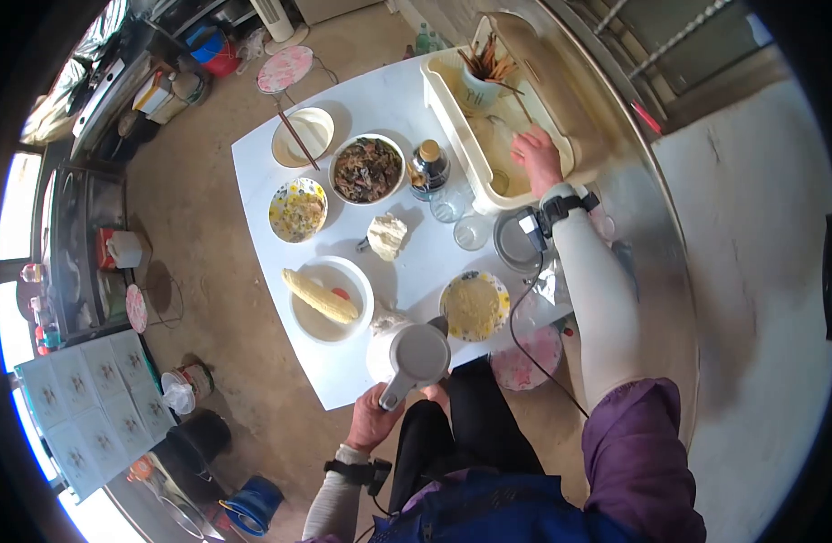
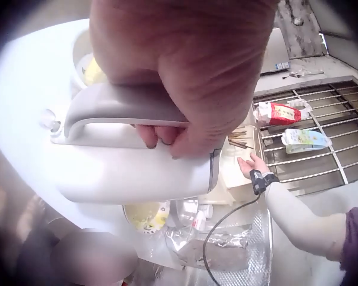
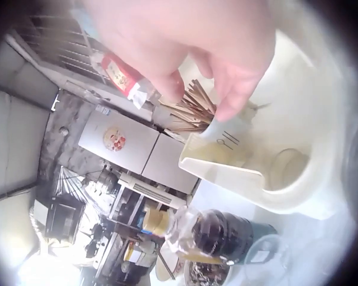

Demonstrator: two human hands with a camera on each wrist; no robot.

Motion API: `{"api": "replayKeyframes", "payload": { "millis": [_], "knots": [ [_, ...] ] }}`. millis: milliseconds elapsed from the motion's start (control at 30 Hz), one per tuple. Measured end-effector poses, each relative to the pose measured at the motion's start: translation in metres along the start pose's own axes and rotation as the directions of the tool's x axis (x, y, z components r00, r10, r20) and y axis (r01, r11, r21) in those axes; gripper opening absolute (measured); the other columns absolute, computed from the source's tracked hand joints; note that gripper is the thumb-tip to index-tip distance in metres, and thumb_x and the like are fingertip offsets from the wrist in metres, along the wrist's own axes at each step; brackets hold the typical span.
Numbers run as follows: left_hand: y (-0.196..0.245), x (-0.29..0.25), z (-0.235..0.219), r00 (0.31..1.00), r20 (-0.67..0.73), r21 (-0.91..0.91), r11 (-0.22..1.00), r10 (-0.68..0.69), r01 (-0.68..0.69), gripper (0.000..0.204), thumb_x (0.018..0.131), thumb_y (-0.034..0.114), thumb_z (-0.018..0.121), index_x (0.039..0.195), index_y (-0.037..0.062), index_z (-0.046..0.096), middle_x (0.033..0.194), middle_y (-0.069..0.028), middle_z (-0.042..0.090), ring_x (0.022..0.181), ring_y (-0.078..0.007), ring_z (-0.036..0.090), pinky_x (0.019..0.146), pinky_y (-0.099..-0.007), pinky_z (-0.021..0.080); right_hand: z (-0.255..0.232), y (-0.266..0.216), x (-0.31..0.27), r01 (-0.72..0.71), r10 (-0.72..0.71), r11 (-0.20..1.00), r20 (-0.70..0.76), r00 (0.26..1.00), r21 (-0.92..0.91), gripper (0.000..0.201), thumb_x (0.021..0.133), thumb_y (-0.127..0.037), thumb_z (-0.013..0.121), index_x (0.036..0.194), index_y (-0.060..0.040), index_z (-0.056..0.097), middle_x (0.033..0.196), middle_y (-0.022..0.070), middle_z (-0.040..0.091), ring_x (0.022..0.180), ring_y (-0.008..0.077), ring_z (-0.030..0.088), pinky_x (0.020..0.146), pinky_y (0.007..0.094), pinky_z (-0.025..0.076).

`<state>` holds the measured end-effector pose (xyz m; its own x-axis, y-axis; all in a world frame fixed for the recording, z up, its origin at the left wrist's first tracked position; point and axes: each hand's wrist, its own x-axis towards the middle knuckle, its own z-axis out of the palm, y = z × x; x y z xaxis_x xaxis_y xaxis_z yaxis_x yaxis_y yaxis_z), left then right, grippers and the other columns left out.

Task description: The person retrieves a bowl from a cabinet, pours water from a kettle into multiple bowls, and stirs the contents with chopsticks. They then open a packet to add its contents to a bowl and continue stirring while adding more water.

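My left hand point(image 1: 372, 421) grips the grey handle of a white electric kettle point(image 2: 137, 173) at the near edge of the table, its fingers wrapped under the handle in the left wrist view. My right hand point(image 1: 538, 156) is inside a cream plastic dish box point(image 1: 459, 149) with a brown lid point(image 1: 551, 77) tipped back. In the right wrist view its thumb and fingers hang loosely bent and apart, with nothing seen between them. Near them, a white cup point(image 3: 230, 136) holds several chopsticks point(image 3: 194, 107). A clear glass point(image 3: 288, 168) stands in the box.
On the white table are a bowl with corn point(image 1: 321, 297), a bowl of dark food point(image 1: 368, 170), a dark bottle point(image 1: 427, 169), clear glasses point(image 1: 472, 233), a steamed bun point(image 1: 387, 237) and a yellow-flowered bowl point(image 1: 475, 306). A cable point(image 1: 524, 348) hangs from my right wrist.
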<state>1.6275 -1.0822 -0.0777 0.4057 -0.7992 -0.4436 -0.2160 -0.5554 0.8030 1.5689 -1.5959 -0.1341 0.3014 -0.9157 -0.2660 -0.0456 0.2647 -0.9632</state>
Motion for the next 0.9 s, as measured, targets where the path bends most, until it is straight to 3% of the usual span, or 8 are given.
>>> {"api": "replayKeyframes", "payload": {
  "millis": [167,267,400,533,600,667,800,900],
  "knots": [
    [-0.006,-0.013,0.000,0.983,-0.063,-0.256,0.955,-0.170,0.148,0.011,0.076,0.004,0.067,0.083,0.0044,0.058,0.073,-0.0038,0.057,0.070,-0.0101,0.051,0.066,-0.0267,0.045,0.031,0.014,0.105,0.256,-0.293,0.931,-0.113,0.949,-0.262,0.080,0.075,-0.020,0.077,0.141,-0.0057,0.033,0.131,0.0206,0.047,0.114,0.0218,0.050,0.088,0.0336,0.048],
    [-0.007,-0.020,-0.001,0.969,-0.104,-0.349,0.920,-0.225,0.177,0.010,0.077,0.005,0.067,0.083,0.0048,0.058,0.073,-0.0040,0.057,0.069,-0.0112,0.051,0.066,-0.0271,0.045,0.049,0.009,0.141,0.298,-0.397,0.851,-0.157,0.904,-0.432,0.073,0.074,-0.021,0.078,0.136,-0.0054,0.043,0.120,0.0163,0.056,0.104,0.0171,0.056,0.082,0.0289,0.050],
    [-0.014,-0.024,-0.001,0.960,-0.143,-0.315,0.931,-0.241,0.186,0.011,0.077,0.006,0.067,0.083,0.0050,0.058,0.073,-0.0046,0.057,0.068,-0.0143,0.052,0.066,-0.0290,0.046,0.068,-0.001,0.153,0.183,-0.191,0.974,-0.054,0.980,-0.135,0.032,0.081,-0.021,0.073,0.109,-0.0069,0.066,0.092,0.0014,0.065,0.075,0.0114,0.059,0.065,0.0244,0.050],
    [-0.038,-0.033,0.006,0.945,-0.211,-0.319,0.931,-0.252,0.177,0.011,0.076,0.007,0.067,0.081,0.0051,0.057,0.072,-0.0053,0.055,0.067,-0.0158,0.051,0.065,-0.0297,0.045,0.067,-0.007,0.159,0.414,-0.476,0.812,-0.054,0.878,-0.412,0.018,0.089,-0.022,0.063,0.097,-0.0051,0.067,0.087,0.0020,0.066,0.073,0.0114,0.060,0.067,0.0240,0.050],
    [-0.040,-0.033,0.004,0.936,-0.255,-0.324,0.933,-0.244,0.155,0.011,0.077,0.006,0.066,0.078,0.0048,0.054,0.070,-0.0010,0.051,0.066,-0.0093,0.045,0.062,-0.0270,0.042,0.063,-0.033,0.129,0.506,-0.521,0.830,-0.005,0.853,-0.236,0.021,0.092,-0.022,0.061,0.095,-0.0025,0.067,0.087,0.0018,0.065,0.074,0.0104,0.059,0.069,0.0235,0.049],
    [-0.054,-0.039,0.006,0.933,-0.254,-0.354,0.922,-0.255,0.156,0.010,0.077,0.006,0.065,0.079,0.0051,0.055,0.071,-0.0004,0.052,0.068,-0.0099,0.046,0.063,-0.0275,0.042,0.053,-0.077,0.065,0.652,-0.650,0.707,0.110,0.752,-0.273,0.022,0.094,-0.021,0.058,0.097,-0.0006,0.065,0.085,0.0010,0.062,0.075,0.0089,0.057,0.069,0.0231,0.047],
    [-0.081,-0.045,0.009,0.937,-0.279,-0.393,0.915,-0.213,0.091,0.008,0.077,0.004,0.064,0.083,0.0048,0.058,0.073,0.0004,0.054,0.070,-0.0091,0.047,0.064,-0.0268,0.043,0.013,-0.146,-0.076,0.608,-0.695,0.614,0.020,0.719,-0.503,0.026,0.098,-0.026,0.050,0.094,-0.0027,0.061,0.078,-0.0010,0.057,0.069,0.0053,0.052,0.062,0.0212,0.043],
    [-0.095,-0.050,0.007,0.945,-0.277,-0.426,0.904,-0.172,0.040,0.007,0.079,0.004,0.064,0.082,0.0046,0.058,0.074,-0.0023,0.056,0.071,-0.0096,0.049,0.066,-0.0261,0.044,-0.038,-0.155,-0.182,0.392,-0.368,0.693,0.170,0.914,-0.605,0.033,0.099,-0.029,0.045,0.078,-0.0052,0.054,0.070,-0.0005,0.053,0.058,0.0049,0.048,0.052,0.0216,0.039]
  ]
}}
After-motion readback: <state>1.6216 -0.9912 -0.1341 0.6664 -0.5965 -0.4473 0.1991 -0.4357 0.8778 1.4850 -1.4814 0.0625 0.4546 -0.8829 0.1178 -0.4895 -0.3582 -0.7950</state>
